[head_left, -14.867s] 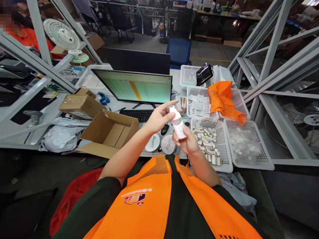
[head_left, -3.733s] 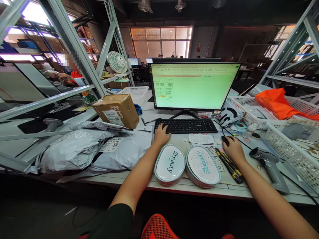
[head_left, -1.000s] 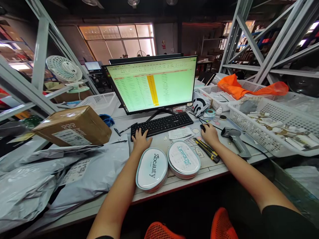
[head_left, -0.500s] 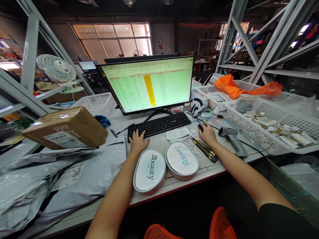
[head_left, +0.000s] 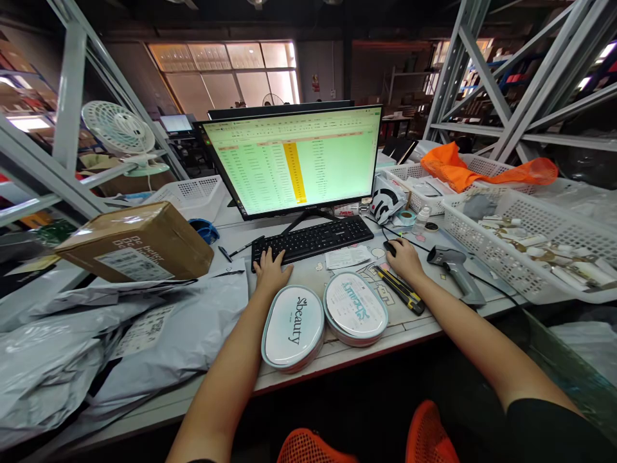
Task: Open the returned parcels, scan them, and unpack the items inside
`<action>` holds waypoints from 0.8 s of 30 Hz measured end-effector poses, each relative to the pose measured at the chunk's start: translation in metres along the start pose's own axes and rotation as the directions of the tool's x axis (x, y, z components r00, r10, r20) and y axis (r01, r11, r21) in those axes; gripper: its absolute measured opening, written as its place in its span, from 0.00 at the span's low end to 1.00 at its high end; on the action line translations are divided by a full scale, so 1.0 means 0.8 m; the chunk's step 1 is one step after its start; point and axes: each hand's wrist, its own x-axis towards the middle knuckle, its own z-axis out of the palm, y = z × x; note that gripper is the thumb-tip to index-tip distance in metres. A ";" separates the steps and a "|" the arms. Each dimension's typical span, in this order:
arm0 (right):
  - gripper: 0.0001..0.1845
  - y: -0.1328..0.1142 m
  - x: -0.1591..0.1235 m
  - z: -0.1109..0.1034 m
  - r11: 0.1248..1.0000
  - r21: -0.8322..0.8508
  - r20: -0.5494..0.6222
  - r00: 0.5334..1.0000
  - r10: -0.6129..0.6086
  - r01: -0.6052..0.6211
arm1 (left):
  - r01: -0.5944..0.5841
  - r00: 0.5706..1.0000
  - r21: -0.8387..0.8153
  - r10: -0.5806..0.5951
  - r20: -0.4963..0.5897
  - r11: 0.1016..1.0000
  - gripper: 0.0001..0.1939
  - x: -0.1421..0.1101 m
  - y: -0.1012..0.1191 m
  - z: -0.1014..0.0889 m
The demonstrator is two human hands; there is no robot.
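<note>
My left hand (head_left: 271, 272) rests with fingers spread on the left end of the black keyboard (head_left: 321, 237). On the right, my right hand (head_left: 403, 258) is wrapped over a black computer mouse (head_left: 389, 249), which is mostly hidden under the fingers. Behind the keyboard a monitor (head_left: 332, 164) shows a spreadsheet with one yellow column. Between my forearms lie two pale oval cases, the left case (head_left: 293, 326) lettered "Sbeauty" and the right case (head_left: 355, 305) bearing a label. Yellow-and-black utility knives (head_left: 399, 290) lie beside the right case.
At the left are a cardboard box (head_left: 139, 247), grey mailing bags (head_left: 193, 328) and a small fan (head_left: 119, 128). To the right stand a barcode scanner (head_left: 456, 273) and a white basket (head_left: 511, 270) of small white items. A paper slip (head_left: 348, 257) lies below the keyboard.
The whole view has shifted slightly, so things appear a little further right. My left hand stays on the keyboard and my right hand on the mouse.
</note>
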 end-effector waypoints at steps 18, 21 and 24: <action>0.24 0.001 0.000 0.000 1.000 0.012 -0.016 1.000 0.001 -0.001 | -0.081 0.991 -0.191 0.059 -0.120 0.978 0.27 -0.006 0.006 -0.017; 0.26 0.000 -0.001 -0.005 1.000 0.008 -0.009 1.000 0.008 -0.008 | -0.246 0.950 -0.374 0.147 -0.274 0.894 0.22 -0.014 0.016 -0.049; 0.28 -0.002 -0.002 -0.008 1.000 -0.001 -0.011 1.000 0.025 -0.025 | -0.319 0.937 -0.526 0.178 -0.302 0.788 0.23 -0.034 0.031 -0.091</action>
